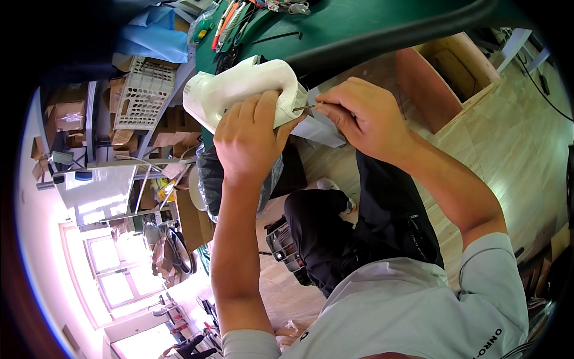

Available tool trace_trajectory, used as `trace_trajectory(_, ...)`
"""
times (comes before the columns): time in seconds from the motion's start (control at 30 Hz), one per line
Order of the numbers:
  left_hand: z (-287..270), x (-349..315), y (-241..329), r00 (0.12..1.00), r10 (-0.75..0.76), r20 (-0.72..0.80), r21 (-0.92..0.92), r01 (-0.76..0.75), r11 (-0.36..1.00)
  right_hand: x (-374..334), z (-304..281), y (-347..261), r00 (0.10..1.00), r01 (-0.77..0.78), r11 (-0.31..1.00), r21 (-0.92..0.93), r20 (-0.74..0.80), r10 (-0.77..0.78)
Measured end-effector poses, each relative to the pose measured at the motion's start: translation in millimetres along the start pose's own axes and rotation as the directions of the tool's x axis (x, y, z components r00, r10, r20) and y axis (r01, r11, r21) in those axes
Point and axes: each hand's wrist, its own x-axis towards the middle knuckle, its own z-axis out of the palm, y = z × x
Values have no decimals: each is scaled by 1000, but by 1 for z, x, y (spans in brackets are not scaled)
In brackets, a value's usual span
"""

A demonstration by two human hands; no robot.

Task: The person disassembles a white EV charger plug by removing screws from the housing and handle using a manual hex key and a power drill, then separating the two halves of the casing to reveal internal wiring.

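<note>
Head view: from where I stand, L grip [248, 137] is wrapped tight round a white shell [230, 90], mostly just beyond its fingers. R grip [373, 116] pinches a thin rod [306, 107] betw. thumb & finger, tip at shell's end, right of L grip. Looks mid-job: rod & shell meet; depth & what's left, can't tell. Hex key [280, 37] on tabletop [344, 17], past both grips.

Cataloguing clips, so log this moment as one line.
left hand: holds white housing | right hand: pinches thin rod at housing's right end | beyond: green table
</note>
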Motion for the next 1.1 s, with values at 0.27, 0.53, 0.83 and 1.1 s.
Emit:
trace_trajectory(0.27,9,-11,-6,970,106,-217,-84,-127,988,7,0,-9,994,-106,993,48,47,103)
trace_trajectory(0.53,12,-14,-6,967,85,-241,-117,-116,986,3,-5,-13,939,-315,942,113,182,292)
trace_trajectory(0.83,7,-11,-5,972,53,-227,-161,-91,983,10,-1,1,993,104,994,-32,64,-102)
trace_trajectory(1.1,8,-9,-6,973,50,-225,-182,-92,979,9,0,-4,988,-149,982,115,64,142)
